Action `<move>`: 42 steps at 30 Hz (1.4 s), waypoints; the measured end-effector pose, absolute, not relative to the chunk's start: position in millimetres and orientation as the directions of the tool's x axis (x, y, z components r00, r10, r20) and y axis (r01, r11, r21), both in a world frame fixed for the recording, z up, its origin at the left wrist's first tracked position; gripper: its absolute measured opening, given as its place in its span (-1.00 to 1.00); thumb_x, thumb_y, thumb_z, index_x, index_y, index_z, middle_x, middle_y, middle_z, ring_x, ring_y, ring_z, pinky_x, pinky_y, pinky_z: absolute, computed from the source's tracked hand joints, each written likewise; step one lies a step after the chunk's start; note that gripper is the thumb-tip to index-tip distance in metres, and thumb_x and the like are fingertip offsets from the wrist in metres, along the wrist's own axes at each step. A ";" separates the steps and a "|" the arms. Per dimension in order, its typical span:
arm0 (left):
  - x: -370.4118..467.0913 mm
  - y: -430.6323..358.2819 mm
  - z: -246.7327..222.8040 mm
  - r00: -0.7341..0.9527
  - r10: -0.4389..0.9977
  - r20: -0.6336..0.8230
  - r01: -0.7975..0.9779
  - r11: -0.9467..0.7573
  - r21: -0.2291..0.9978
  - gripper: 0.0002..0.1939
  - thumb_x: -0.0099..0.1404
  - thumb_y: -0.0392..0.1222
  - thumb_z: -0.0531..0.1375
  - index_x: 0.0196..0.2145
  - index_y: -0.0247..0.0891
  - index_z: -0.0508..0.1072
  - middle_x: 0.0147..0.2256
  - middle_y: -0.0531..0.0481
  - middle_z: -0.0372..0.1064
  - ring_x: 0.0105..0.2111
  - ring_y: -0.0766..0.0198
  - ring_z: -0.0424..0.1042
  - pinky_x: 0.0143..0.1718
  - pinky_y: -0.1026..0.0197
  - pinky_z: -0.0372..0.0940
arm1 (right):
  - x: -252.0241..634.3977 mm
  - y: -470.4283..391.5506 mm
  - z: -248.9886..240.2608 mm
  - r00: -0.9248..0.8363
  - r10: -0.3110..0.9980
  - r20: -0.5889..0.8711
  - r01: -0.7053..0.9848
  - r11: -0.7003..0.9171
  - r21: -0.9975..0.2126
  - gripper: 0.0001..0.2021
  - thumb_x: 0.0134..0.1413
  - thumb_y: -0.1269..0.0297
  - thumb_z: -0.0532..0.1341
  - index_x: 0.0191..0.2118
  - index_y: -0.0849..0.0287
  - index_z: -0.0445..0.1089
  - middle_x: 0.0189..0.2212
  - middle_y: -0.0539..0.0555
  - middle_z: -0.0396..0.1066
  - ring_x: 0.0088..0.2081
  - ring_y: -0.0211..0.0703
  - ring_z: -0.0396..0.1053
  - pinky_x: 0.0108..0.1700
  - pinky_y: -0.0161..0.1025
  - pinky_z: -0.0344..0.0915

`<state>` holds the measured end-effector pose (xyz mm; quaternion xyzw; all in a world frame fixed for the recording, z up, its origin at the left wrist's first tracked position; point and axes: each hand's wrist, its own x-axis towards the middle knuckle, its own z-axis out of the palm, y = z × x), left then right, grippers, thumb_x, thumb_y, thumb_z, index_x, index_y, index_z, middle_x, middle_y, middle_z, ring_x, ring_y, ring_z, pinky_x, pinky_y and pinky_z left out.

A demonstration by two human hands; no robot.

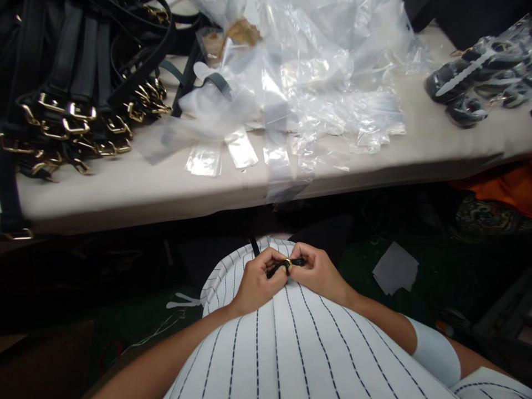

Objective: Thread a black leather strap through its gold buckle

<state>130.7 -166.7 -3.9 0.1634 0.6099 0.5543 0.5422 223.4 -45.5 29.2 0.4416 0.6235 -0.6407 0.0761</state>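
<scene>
Close against the white, dark-striped garment [266, 338], my left hand [258, 280] pinches a black strap [298, 261]. On the other side, my right hand [319, 272] is closed on the same strap, its fingers close to the left ones. A small gold buckle [288, 262] shows between the fingertips. Part of the strap is hidden by the fingers, and a thin black length [255, 246] rises behind my left hand. Whether the strap is threaded through the buckle is too small to tell.
Ahead runs a pale covered table [166, 197]. Black straps with gold buckles [78, 111] pile up at its left. Clear plastic bags [316, 72] lie along the middle, and plastic-wrapped black items [465, 83] at the right. A grey scrap [396, 269] lies on the floor.
</scene>
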 end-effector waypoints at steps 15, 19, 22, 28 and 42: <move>113.4 -167.9 -5.7 -0.183 0.841 -0.508 -0.443 0.391 0.807 -0.94 0.19 -0.31 0.21 -0.33 -0.29 0.43 -0.34 -0.01 0.47 -0.28 0.31 0.45 -0.25 0.31 0.30 | 233.3 -58.2 29.8 -0.614 0.498 -0.612 0.630 -0.159 -0.760 -0.83 -0.22 0.33 0.23 -0.51 0.16 0.18 -0.65 -0.15 0.05 -0.62 -0.42 -0.06 -0.59 -0.37 -0.15; 113.3 -167.6 -6.0 -0.170 0.825 -0.540 -0.473 0.412 0.779 -0.96 0.15 -0.32 0.22 -0.38 -0.31 0.43 -0.41 0.01 0.47 -0.36 0.34 0.44 -0.32 0.33 0.28 | 233.4 -58.3 30.9 -0.623 0.524 -0.581 0.620 -0.123 -0.775 -0.86 -0.26 0.37 0.21 -0.54 0.17 0.18 -0.65 -0.14 0.07 -0.61 -0.42 -0.03 -0.59 -0.38 -0.12; 113.9 -169.4 -7.7 -0.185 0.819 -0.543 -0.483 0.406 0.776 -0.92 0.11 -0.31 0.26 -0.40 -0.31 0.42 -0.43 0.03 0.46 -0.39 0.37 0.42 -0.35 0.35 0.26 | 233.4 -60.0 31.2 -0.623 0.538 -0.569 0.618 -0.108 -0.779 -0.86 -0.25 0.38 0.21 -0.55 0.18 0.18 -0.65 -0.15 0.07 -0.61 -0.43 -0.03 -0.58 -0.39 -0.11; 109.9 -170.2 -12.9 -0.166 0.814 -0.557 -0.545 0.395 0.740 -0.85 0.14 -0.22 0.29 -0.37 -0.31 0.40 -0.43 0.02 0.46 -0.38 0.36 0.44 -0.33 0.34 0.28 | 231.8 -56.0 21.4 -0.619 0.481 -0.620 0.618 -0.189 -0.763 -0.83 -0.20 0.35 0.30 -0.47 0.22 0.27 -0.61 -0.11 0.21 -0.63 -0.44 0.05 -0.61 -0.42 -0.09; 67.8 -144.8 8.6 0.009 0.849 -0.529 -0.570 0.439 0.695 -0.71 0.25 -0.18 0.20 -0.08 -0.31 0.40 -0.24 -0.11 0.48 -0.30 0.25 0.49 -0.14 0.12 0.34 | 225.3 -15.0 15.5 -0.858 0.508 0.077 0.255 0.552 -0.794 -0.61 0.05 0.44 0.20 0.02 0.02 0.45 0.06 0.13 0.33 -0.11 -0.11 0.37 -0.10 -0.13 0.35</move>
